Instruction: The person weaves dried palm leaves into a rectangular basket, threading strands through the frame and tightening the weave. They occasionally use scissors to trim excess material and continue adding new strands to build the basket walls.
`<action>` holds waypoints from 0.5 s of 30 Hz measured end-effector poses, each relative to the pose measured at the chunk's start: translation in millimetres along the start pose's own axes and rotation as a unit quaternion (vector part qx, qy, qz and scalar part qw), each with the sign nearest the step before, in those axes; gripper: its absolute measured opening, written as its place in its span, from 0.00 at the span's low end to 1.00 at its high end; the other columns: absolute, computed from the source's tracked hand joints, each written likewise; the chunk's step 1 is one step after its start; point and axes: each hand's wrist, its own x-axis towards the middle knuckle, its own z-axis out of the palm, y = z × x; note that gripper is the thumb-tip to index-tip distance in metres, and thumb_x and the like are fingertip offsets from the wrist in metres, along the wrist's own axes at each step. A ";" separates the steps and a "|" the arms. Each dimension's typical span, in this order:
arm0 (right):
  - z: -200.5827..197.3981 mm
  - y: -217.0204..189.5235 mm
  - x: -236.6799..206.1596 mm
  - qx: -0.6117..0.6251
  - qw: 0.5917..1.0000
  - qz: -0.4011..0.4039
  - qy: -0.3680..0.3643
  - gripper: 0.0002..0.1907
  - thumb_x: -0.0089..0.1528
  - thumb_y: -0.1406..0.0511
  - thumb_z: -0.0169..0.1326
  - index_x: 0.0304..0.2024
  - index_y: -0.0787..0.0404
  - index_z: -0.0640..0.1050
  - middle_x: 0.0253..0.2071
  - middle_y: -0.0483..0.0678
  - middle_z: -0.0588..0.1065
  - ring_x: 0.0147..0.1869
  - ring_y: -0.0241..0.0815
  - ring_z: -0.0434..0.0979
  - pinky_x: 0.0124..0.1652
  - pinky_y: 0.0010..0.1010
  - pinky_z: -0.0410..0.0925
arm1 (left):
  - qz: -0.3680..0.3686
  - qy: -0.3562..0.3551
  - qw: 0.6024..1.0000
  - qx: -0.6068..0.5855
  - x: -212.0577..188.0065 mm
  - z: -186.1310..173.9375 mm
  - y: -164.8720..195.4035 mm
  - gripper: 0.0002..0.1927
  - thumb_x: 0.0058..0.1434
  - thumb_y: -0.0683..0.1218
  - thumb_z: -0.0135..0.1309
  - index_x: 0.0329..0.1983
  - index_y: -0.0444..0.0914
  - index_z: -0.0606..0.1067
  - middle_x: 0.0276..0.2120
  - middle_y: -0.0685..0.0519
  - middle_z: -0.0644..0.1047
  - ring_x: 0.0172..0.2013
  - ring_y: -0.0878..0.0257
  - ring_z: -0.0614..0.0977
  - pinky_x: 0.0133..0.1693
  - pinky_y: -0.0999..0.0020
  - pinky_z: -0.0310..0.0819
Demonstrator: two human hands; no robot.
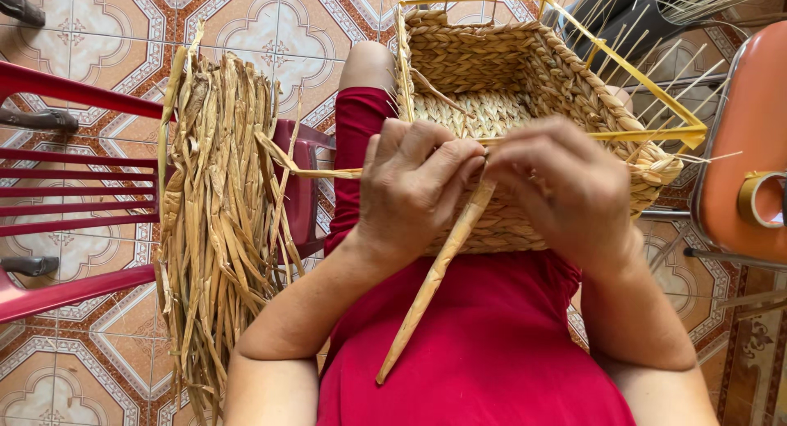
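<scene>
Basket (525, 82) sits on my lap, near wall facing me, and both hands meet right at its rim. My left hand (414, 184) is pinched shut around the top of a dried fibre strand (434, 274), fingers curled over it just where it meets the weave; my right hand (566, 188) is clenched close beside it, fingertips on the same spot, though I can't tell from here exactly which strand that one has. The loose tail of the strand runs down across my red skirt (484, 352), tapering to a point. The way I judge it, the thing here is to keep the strand twisted tight and flat against the rim, feeding with one hand while the other presses the last tuck down so it doesn't spring back (dry fibre likes to crack if bent too sharply). The yellow frame (648, 135) gives the edge to follow. More strands wait in the bundle (217, 213) draped over the red chair (74, 188) at my left, within easy reach.
</scene>
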 end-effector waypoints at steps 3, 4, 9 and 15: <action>-0.3 12.8 20.8 0.008 0.998 0.054 -0.033 0.06 0.65 0.72 0.62 0.42 0.66 0.77 0.43 0.51 0.81 0.38 0.39 0.83 0.34 0.27 0.72 | 0.034 -0.018 0.999 -0.020 -6.4 -21.1 1.1 0.19 0.65 0.50 0.65 0.54 0.37 0.77 0.42 0.51 0.73 0.43 0.55 0.73 0.45 0.59 0.66; 2.9 15.3 26.2 0.005 0.997 0.061 -0.042 0.06 0.68 0.71 0.62 0.44 0.65 0.77 0.41 0.49 0.81 0.39 0.37 0.83 0.37 0.26 0.73 | 0.040 -0.043 0.998 -0.005 -7.3 -25.5 1.1 0.20 0.64 0.49 0.64 0.56 0.36 0.76 0.42 0.51 0.73 0.43 0.55 0.74 0.45 0.60 0.68; 9.6 9.0 36.7 0.034 0.995 0.080 -0.050 0.07 0.69 0.70 0.62 0.47 0.64 0.77 0.36 0.47 0.80 0.37 0.35 0.83 0.36 0.25 0.73 | 0.062 -0.175 0.980 0.069 -6.2 -45.7 3.0 0.29 0.61 0.42 0.59 0.66 0.31 0.72 0.44 0.48 0.74 0.43 0.56 0.78 0.45 0.62 0.77; 4.1 -26.9 24.7 -0.033 0.999 -0.014 0.038 0.08 0.64 0.73 0.63 0.45 0.65 0.80 0.38 0.53 0.79 0.37 0.42 0.81 0.36 0.31 0.73 | -0.014 -0.227 0.966 -0.120 4.6 -68.6 -43.0 0.15 0.66 0.45 0.60 0.54 0.38 0.79 0.37 0.49 0.80 0.32 0.60 0.83 0.35 0.66 0.80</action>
